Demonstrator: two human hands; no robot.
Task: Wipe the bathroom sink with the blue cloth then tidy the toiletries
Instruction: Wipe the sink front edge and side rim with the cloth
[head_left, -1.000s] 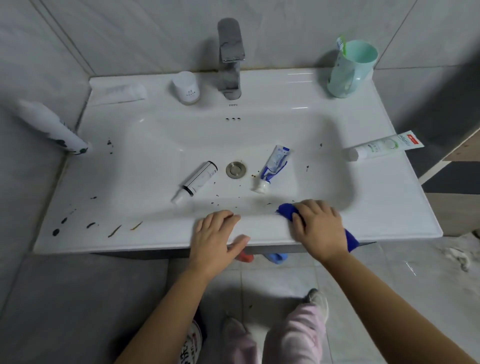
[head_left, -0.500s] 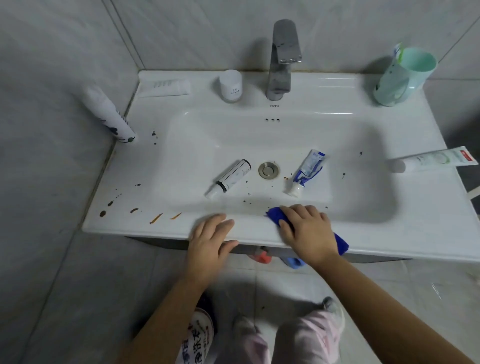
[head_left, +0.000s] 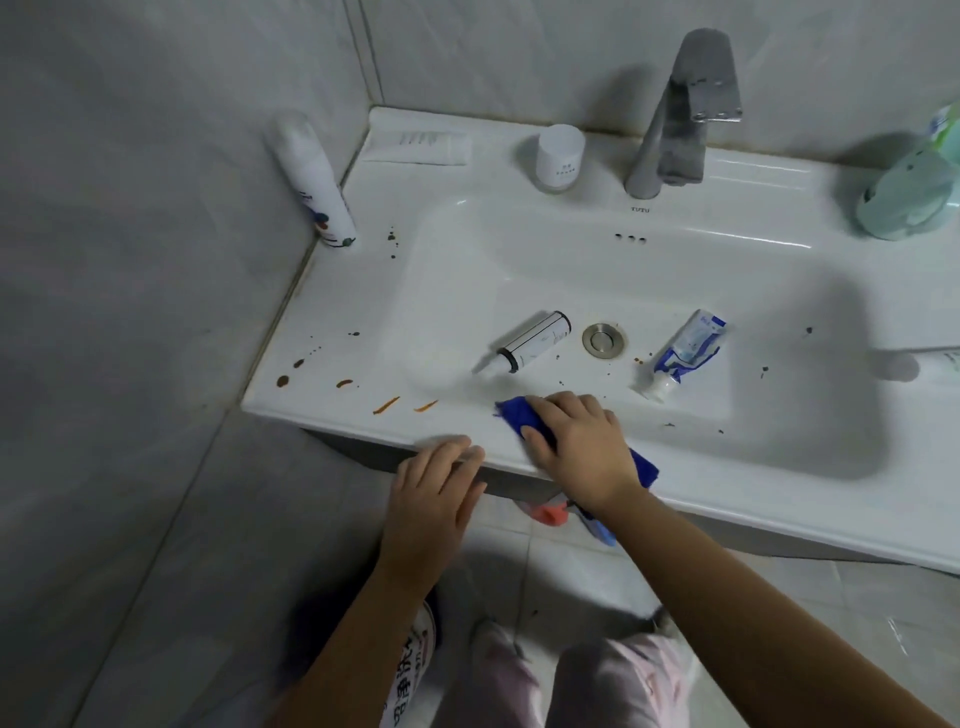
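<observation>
- Take the drain (head_left: 602, 339) as the middle of the clock. You are on the wiping step, and it looks only just begun. The sink (head_left: 779, 499) has brown marks (head_left: 387, 404) on its front left rim at 8 o'clock.
- Your left hand (head_left: 436, 499) lies flat and loose on the front edge at 7 o'clock. It holds nothing.
- Your right hand (head_left: 576, 447) is at 6 o'clock on the front rim, with its fingers bent over the blue cloth (head_left: 519, 415). The cloth is bunched under your palm. One end pokes out toward the marks.
- Next, I think you should slide the cloth toward 8 o'clock and rub over those marks. Press down well, because they look dried on.
- A tall white can (head_left: 317, 192) stands by the wall at 10 o'clock, with more dark dots near its foot.
- A flat white tube (head_left: 415, 145) lies at 11 o'clock. A small white jar (head_left: 560, 158) stands near 12, just beside the tap (head_left: 680, 114).
- Inside the bowl, a small bottle (head_left: 535, 340) lies just beside the drain at 9 o'clock. A toothpaste tube (head_left: 685, 345) lies at 3 o'clock.
- Little dark dots sit around them. These two things are in the way, so lift them out before you wipe the bowl.
- A green cup (head_left: 914, 197) stands at 2 o'clock, at the back right of the counter.
</observation>
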